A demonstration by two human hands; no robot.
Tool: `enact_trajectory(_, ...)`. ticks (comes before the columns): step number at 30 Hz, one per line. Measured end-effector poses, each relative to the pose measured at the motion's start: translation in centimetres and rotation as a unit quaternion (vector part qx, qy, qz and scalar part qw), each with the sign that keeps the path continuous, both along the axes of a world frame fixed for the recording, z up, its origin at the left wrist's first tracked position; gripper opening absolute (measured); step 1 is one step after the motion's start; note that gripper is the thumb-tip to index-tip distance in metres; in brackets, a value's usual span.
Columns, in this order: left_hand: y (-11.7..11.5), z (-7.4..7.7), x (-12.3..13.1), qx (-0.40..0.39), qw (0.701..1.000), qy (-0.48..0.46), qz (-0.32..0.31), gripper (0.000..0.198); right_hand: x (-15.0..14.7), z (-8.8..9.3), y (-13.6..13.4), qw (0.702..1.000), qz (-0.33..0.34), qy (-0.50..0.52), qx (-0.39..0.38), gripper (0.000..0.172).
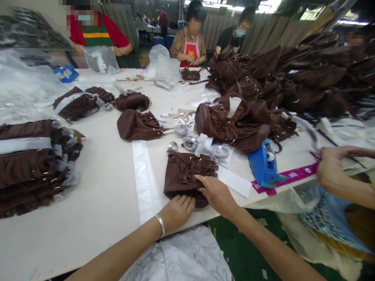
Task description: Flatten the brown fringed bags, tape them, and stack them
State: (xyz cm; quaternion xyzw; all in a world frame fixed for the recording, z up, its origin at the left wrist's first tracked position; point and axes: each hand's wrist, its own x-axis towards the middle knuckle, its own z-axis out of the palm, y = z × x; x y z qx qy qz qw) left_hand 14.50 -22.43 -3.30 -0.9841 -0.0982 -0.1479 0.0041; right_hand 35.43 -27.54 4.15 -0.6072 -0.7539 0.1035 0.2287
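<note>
A: Head cam, what's seen?
B: A brown bag point(181, 171) is laid at the near edge of the table point(99, 218), touched by left hand point(177, 212) (fingers bent) and right hand point(216, 195) (stretched); grip can't be told.
A: Crowded?
B: Yeah, bordered by coils point(221, 151) beyond, white strip point(143, 175) left, blue dispenser point(265, 166) right.
</note>
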Motion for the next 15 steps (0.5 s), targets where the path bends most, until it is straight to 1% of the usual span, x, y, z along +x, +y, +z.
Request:
enact_trajectory(2,0.8,0.5,0.6,-0.013,1.000,0.003,0.007,0.024,-0.6,0.0,-1.6,0.997,0.004,-0.063,0.051,0.041)
enact_trajectory(3,1.2,0.7,0.9,-0.018,1.000,0.002,0.013,0.021,-0.8,-0.2,-2.4,0.995,0.012,-0.085,0.059,0.040)
enact_trajectory(5,1.7,1.2,1.3,-0.028,0.999,0.001,0.022,0.017,-0.9,-1.2,-3.5,0.991,0.032,-0.118,0.050,0.036)
enact_trajectory(8,1.7,1.8,0.8,-0.034,0.999,-0.006,0.027,0.017,-0.3,-2.9,-3.7,0.986,0.057,-0.155,0.036,0.027)
enact_trajectory(11,1.0,1.9,-0.8,-0.015,0.998,-0.045,0.042,0.026,0.4,-3.7,-3.0,0.990,0.038,-0.130,0.038,0.019)
enact_trajectory(13,0.7,1.9,-1.7,0.013,0.995,-0.080,0.059,0.031,0.6,-3.6,-2.7,0.996,0.012,-0.076,0.038,0.020)
enact_trajectory(15,0.7,1.8,-2.2,0.041,0.991,-0.102,0.070,0.033,0.7,-3.4,-2.5,0.999,0.001,-0.022,0.035,0.020)
